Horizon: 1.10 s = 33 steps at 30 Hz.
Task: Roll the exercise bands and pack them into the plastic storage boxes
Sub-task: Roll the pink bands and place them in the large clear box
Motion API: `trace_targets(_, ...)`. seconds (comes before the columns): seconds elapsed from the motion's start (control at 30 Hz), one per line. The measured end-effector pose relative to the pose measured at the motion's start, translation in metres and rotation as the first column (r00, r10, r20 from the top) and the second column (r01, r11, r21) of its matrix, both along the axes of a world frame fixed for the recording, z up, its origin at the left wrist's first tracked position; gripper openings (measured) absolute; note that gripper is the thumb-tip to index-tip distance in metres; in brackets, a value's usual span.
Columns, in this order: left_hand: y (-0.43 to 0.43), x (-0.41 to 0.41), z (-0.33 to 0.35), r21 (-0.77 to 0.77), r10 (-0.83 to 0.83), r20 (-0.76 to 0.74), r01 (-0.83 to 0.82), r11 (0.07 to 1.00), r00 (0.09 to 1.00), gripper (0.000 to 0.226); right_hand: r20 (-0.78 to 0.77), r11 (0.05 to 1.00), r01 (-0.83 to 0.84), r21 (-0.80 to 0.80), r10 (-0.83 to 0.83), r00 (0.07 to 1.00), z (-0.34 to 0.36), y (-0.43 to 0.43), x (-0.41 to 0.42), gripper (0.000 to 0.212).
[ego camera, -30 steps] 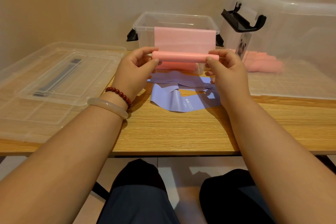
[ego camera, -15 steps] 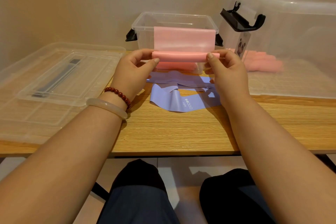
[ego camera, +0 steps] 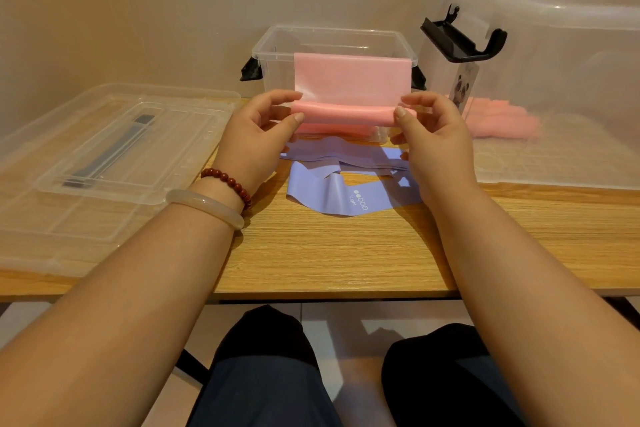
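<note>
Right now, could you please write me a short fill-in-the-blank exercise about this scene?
The left hand and right hand grip a partly rolled ____ exercise band.
The purple band on the wooden table is printed with the word ____.
The red beaded bracelet sits on the ____ wrist.
Missing words: pink; Light; left.

Wooden table (ego camera: 346, 253), beige wall (ego camera: 156, 10), red bead bracelet (ego camera: 231, 183), pale bangle (ego camera: 207, 206).

Table (ego camera: 346, 253) — lid (ego camera: 104, 149), clear box (ego camera: 278, 74), purple band (ego camera: 318, 194)
</note>
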<state>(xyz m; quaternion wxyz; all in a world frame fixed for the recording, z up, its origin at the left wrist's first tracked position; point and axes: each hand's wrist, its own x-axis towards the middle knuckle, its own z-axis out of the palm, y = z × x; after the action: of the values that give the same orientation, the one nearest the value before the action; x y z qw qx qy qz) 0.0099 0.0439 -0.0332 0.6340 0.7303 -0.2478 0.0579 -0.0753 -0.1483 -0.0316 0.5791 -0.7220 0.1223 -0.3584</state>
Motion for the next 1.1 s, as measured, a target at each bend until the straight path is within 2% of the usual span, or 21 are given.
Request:
trace_targets(0.27, 0.0006, -0.0013, 0.0009, -0.008, 0.0, -0.003, 0.0, 1.0, 1.0, 0.022, -0.023, 0.999, -0.021, 0.025, 0.022, 0.999, 0.0034, 0.0017, -0.0006, 0.018)
trace_targets(0.43, 0.0008, -0.0019, 0.0012, -0.008, -0.042, -0.024, 0.042, 0.999, 0.999, 0.028, -0.032, 1.0, 0.016, -0.008, -0.016, 0.999, 0.0005, -0.0001, -0.0005, 0.011)
trace_targets(0.6, 0.0001, -0.0027, 0.0016, 0.013, -0.004, -0.008, 0.004, 1.0, 1.0, 0.023, -0.04, 0.999, 0.042, -0.02, -0.042, 0.998, 0.0004, 0.0007, -0.0006, 0.012)
trace_targets(0.77, -0.0002, -0.0025, 0.0026, -0.021, 0.003, -0.005, -0.003, 1.0, 1.0, 0.027, -0.051, 0.999, -0.016, 0.031, 0.017, 0.999, 0.0017, 0.0021, -0.0011, 0.008)
trace_targets(0.87, -0.0008, -0.0043, 0.0039, -0.012, 0.013, 0.007, -0.013, 1.0, 1.0, 0.025, -0.036, 0.999, -0.028, 0.033, 0.029, 0.999, 0.0023, 0.0015, -0.0012, 0.02)
trace_targets(1.1, 0.001, -0.0067, 0.0053, -0.026, -0.021, -0.023, 0.021, 0.999, 1.0, 0.025, -0.006, 1.0, -0.006, -0.006, 0.006, 1.0, 0.0006, 0.0003, -0.0008, 0.011)
